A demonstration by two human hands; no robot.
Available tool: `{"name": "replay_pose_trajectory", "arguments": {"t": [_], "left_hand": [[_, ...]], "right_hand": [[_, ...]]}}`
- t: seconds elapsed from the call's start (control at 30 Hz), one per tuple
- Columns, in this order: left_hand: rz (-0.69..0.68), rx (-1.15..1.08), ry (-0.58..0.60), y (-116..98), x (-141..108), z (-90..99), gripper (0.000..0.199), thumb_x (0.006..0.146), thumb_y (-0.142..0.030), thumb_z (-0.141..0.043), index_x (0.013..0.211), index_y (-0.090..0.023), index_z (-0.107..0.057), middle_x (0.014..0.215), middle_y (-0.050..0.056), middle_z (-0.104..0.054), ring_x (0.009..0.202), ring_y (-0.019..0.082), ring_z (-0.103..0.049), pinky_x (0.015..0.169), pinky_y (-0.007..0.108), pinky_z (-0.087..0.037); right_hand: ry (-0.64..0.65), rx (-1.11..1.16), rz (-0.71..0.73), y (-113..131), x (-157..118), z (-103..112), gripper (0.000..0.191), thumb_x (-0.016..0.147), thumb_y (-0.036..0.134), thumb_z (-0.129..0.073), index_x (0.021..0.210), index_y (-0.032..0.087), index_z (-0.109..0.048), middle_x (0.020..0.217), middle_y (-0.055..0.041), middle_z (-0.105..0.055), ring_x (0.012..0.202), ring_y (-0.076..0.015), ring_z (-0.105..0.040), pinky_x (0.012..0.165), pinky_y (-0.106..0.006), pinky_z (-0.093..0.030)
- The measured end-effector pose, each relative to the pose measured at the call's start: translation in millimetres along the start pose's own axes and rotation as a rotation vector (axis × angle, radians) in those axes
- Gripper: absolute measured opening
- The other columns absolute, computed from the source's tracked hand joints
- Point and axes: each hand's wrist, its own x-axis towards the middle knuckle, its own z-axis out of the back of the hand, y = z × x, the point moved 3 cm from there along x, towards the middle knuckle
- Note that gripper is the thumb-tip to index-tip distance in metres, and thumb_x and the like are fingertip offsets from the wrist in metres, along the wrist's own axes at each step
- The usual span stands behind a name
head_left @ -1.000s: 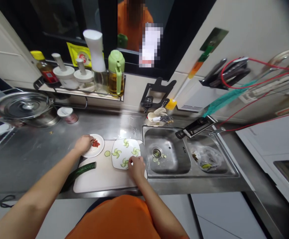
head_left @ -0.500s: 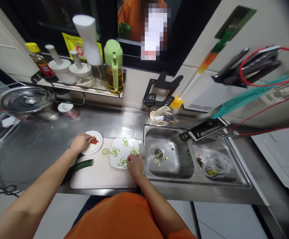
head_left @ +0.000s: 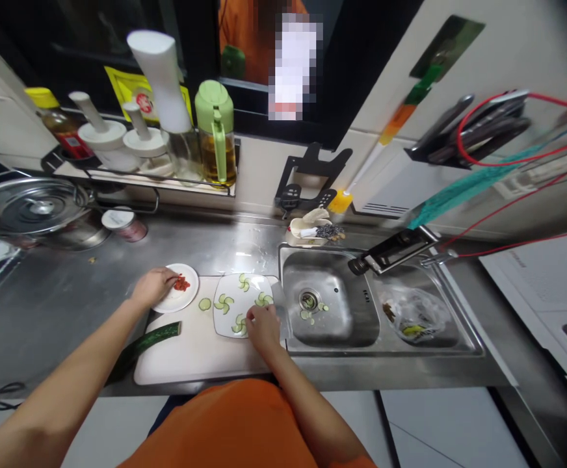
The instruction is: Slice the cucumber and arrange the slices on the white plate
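Note:
My left hand (head_left: 153,287) reaches over a small round white plate (head_left: 184,302), its fingertips pinched together at the edge of a little pile of red chopped bits (head_left: 181,283). Whether a bit is between them is too small to tell. My right hand (head_left: 264,327) is over the lower right of a squarish white plate (head_left: 222,286), fingers curled together; what they hold, if anything, is hidden. Thin green cucumber slices (head_left: 224,303) form several pinwheels on that plate. A single cucumber slice (head_left: 205,304) lies between the plates, and a cut cucumber (head_left: 157,336) rests across the board's left edge.
Under the plates is a white cutting board (head_left: 190,361). To the right is a steel sink (head_left: 356,312) with slices by the drain and a plastic bag (head_left: 417,315) in its second basin. A lidded pot (head_left: 34,208) and a condiment rack (head_left: 166,184) stand at the back left.
The view has shifted slightly. My left hand stays at the red bits with its fingertips together, and my right hand stays at the lower right of the squarish plate.

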Motion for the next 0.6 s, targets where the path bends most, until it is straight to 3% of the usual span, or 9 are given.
{"name": "replay_pose_trajectory", "arguments": {"t": [0.23,0.4,0.5,0.6], "left_hand": [[-0.024,0.054,0.025,0,3,-0.1,0.033,0.079,-0.04,-0.043,0.088,-0.025,-0.072,0.102,0.005,-0.07,0.098,0.021,-0.061,0.087,0.026,-0.045],[0.03,0.046,-0.061,-5,-8,11.0,0.034,0.079,-0.043,-0.045,0.088,-0.024,-0.071,0.1,0.005,-0.07,0.097,0.022,-0.061,0.088,0.026,-0.044],[0.07,-0.067,-0.156,-27,-23,14.8,0.033,0.08,-0.045,-0.045,0.085,-0.024,-0.07,0.097,0.003,-0.071,0.095,0.02,-0.061,0.088,0.025,-0.043],[0.032,-0.201,-0.228,-64,-41,4.1,0.029,0.08,-0.042,-0.048,0.082,-0.023,-0.07,0.094,0.003,-0.071,0.093,0.018,-0.062,0.086,0.025,-0.044]], "right_hand": [[-0.026,0.045,0.006,0,1,-5,0.008,0.082,0.024,-0.054,0.081,0.023,-0.062,0.09,-0.0027,-0.065,0.1,-0.0218,-0.044,0.072,-0.029,-0.028],[-0.029,0.054,0.002,1,1,-2,0.009,0.082,0.023,-0.054,0.083,0.023,-0.063,0.092,-0.0021,-0.066,0.101,-0.0219,-0.043,0.072,-0.03,-0.028],[-0.013,0.057,0.001,5,4,-1,0.01,0.083,0.024,-0.053,0.084,0.023,-0.063,0.092,-0.0029,-0.066,0.102,-0.0219,-0.043,0.073,-0.03,-0.028],[-0.014,0.056,0.018,10,7,-3,0.011,0.083,0.024,-0.053,0.085,0.023,-0.064,0.092,-0.0035,-0.066,0.103,-0.0221,-0.043,0.074,-0.03,-0.027]]}}
